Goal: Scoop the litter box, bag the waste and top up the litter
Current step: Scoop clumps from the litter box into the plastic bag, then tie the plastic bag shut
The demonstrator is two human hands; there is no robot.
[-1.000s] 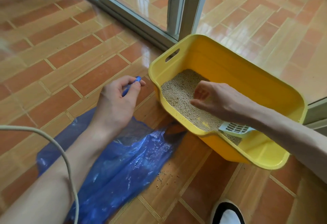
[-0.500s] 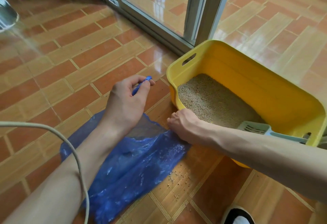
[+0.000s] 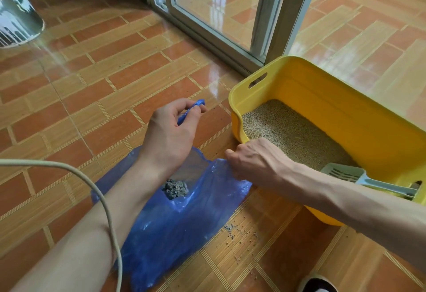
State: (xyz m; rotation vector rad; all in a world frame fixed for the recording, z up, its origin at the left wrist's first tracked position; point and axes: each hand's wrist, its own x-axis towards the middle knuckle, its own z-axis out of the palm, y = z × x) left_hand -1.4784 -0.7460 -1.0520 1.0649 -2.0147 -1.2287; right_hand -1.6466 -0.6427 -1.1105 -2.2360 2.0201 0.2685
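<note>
A blue plastic bag (image 3: 175,229) lies on the tiled floor, its mouth held apart. My left hand (image 3: 170,135) pinches one blue handle of the bag between thumb and fingers. My right hand (image 3: 251,160) grips the bag's other edge, just beside the yellow litter box (image 3: 345,107). A grey clump of waste (image 3: 174,189) sits inside the bag. Beige litter (image 3: 292,135) covers the box floor. A pale slotted scoop (image 3: 345,174) leans in the box's near corner, partly hidden behind my right forearm.
Spilled litter grains (image 3: 237,234) dot the floor between bag and box. A sliding glass door frame (image 3: 265,22) runs behind the box. A pale container (image 3: 16,17) stands at far left. A grey cable (image 3: 92,188) crosses my left arm. A shoe (image 3: 318,284) shows at bottom.
My right hand left the litter box, moved left and down to the bag, and took hold of its edge. The bag's mouth is now wider, showing the clump. My left hand kept its pinch.
</note>
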